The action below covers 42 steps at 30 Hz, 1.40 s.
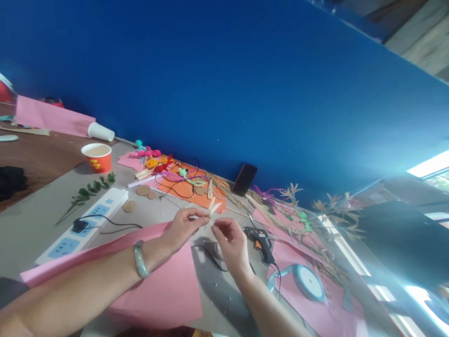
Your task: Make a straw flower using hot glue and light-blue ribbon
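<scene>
My left hand [185, 228], with a pale green bangle [141, 259] on its wrist, pinches a small cream leaf-like piece [212, 208] between thumb and forefinger. My right hand [232, 242] meets it from the right, its thumb and forefinger closed at the lower end of the same piece; whether they grip that piece or something tiny is hard to make out. Beneath my left forearm lies a large pink sheet [168, 290]. A black glue gun [261, 243] rests just right of my right hand, and a roll of light blue ribbon [309, 282] lies farther right.
A white power strip [84, 224] with a black plug, a green sprig [87, 189] and a red paper cup [97, 157] stand at the left. Against the blue wall [210, 84] leans a phone [245, 179]. Orange paper [191, 187] bears wires and pipe cleaners. Dried stems spread right.
</scene>
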Motion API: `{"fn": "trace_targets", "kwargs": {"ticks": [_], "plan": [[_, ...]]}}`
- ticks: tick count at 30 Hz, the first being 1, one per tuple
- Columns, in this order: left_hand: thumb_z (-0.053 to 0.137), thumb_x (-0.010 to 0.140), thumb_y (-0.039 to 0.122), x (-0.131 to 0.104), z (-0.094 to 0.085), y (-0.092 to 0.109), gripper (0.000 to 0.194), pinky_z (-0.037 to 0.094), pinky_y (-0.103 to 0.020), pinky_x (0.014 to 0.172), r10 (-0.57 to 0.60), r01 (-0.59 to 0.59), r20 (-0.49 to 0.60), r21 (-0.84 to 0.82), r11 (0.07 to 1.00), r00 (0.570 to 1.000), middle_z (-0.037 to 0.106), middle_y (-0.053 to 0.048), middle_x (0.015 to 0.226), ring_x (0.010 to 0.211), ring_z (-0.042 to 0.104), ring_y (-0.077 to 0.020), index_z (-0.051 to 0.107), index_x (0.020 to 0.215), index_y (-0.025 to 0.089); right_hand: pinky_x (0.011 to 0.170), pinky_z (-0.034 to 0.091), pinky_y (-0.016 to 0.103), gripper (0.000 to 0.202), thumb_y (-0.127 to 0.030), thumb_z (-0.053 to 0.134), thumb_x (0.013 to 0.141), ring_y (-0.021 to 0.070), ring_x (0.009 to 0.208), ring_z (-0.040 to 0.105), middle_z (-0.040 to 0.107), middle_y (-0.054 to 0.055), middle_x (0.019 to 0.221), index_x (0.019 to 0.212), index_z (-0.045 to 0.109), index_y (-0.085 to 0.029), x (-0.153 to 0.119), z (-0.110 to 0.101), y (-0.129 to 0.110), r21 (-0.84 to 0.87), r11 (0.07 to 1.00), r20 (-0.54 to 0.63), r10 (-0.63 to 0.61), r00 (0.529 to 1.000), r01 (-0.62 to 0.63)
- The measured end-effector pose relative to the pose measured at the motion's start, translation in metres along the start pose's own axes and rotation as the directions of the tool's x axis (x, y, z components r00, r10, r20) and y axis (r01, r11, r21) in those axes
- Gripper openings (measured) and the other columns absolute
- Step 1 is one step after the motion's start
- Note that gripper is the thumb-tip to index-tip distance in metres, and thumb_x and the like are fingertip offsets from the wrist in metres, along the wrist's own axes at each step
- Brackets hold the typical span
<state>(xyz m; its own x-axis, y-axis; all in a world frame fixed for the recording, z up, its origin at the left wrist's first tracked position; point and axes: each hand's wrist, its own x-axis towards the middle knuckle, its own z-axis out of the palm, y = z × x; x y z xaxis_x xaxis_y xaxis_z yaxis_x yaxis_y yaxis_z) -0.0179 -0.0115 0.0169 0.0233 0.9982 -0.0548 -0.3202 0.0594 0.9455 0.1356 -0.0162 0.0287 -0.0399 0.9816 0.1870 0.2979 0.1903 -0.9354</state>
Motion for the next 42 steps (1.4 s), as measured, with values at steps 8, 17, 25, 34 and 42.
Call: {"fn": "trace_targets", "kwargs": {"ticks": [8, 17, 25, 34, 42], "plan": [[0.075, 0.068, 0.034, 0.001, 0.001, -0.001, 0.025, 0.015, -0.021, 0.040, -0.029, 0.038, 0.073, -0.118, 0.992, 0.997, 0.043, 0.008, 0.051, 0.040, 0.028, -0.0026, 0.064, 0.076, 0.013, 0.056, 0.038, 0.027, 0.029, -0.041, 0.065, 0.080, 0.0135, 0.053, 0.048, 0.055, -0.002, 0.055, 0.062, 0.054, -0.021, -0.004, -0.008, 0.002, -0.233, 0.971, -0.007, -0.059, 0.998, 0.055], [0.076, 0.067, 0.037, -0.001, 0.003, -0.001, 0.029, 0.016, -0.021, 0.042, -0.066, 0.073, 0.061, -0.128, 0.989, 0.996, 0.040, 0.008, 0.047, 0.041, 0.029, -0.0034, 0.065, 0.078, 0.013, 0.054, 0.036, 0.026, 0.031, -0.043, 0.061, 0.083, 0.0123, 0.051, 0.046, 0.054, -0.003, 0.052, 0.062, 0.057, -0.020, -0.007, -0.003, 0.001, -0.259, 0.962, 0.095, -0.067, 0.993, 0.090], [0.078, 0.064, 0.038, -0.002, 0.004, 0.002, 0.030, 0.016, -0.022, 0.043, -0.079, 0.085, 0.055, -0.104, 0.991, 0.995, 0.038, 0.008, 0.046, 0.041, 0.029, -0.0039, 0.067, 0.076, 0.013, 0.055, 0.039, 0.027, 0.019, -0.034, 0.062, 0.081, 0.0150, 0.054, 0.051, 0.062, 0.000, 0.057, 0.069, 0.066, -0.020, -0.007, 0.002, 0.006, -0.249, 0.965, 0.099, -0.054, 0.994, 0.077], [0.074, 0.069, 0.040, -0.003, 0.001, -0.006, 0.036, 0.022, -0.020, 0.042, -0.088, 0.091, 0.106, -0.022, 0.996, 0.990, 0.044, 0.006, 0.047, 0.041, 0.036, -0.0055, 0.071, 0.091, 0.012, 0.058, 0.040, 0.028, 0.020, -0.036, 0.061, 0.083, 0.0158, 0.054, 0.052, 0.057, -0.002, 0.053, 0.071, 0.064, -0.020, -0.006, -0.004, 0.001, -0.257, 0.964, 0.028, -0.063, 0.998, 0.068], [0.076, 0.065, 0.043, 0.004, -0.005, -0.009, 0.035, 0.022, -0.018, 0.042, -0.078, 0.078, 0.009, 0.008, 0.997, 0.997, 0.045, 0.008, 0.051, 0.041, 0.034, -0.0041, 0.058, 0.075, 0.015, 0.058, 0.041, 0.028, 0.016, -0.033, 0.062, 0.081, 0.0150, 0.053, 0.053, 0.060, -0.002, 0.058, 0.072, 0.063, -0.020, -0.002, -0.010, 0.004, -0.208, 0.976, -0.004, -0.070, 0.998, 0.068]]}}
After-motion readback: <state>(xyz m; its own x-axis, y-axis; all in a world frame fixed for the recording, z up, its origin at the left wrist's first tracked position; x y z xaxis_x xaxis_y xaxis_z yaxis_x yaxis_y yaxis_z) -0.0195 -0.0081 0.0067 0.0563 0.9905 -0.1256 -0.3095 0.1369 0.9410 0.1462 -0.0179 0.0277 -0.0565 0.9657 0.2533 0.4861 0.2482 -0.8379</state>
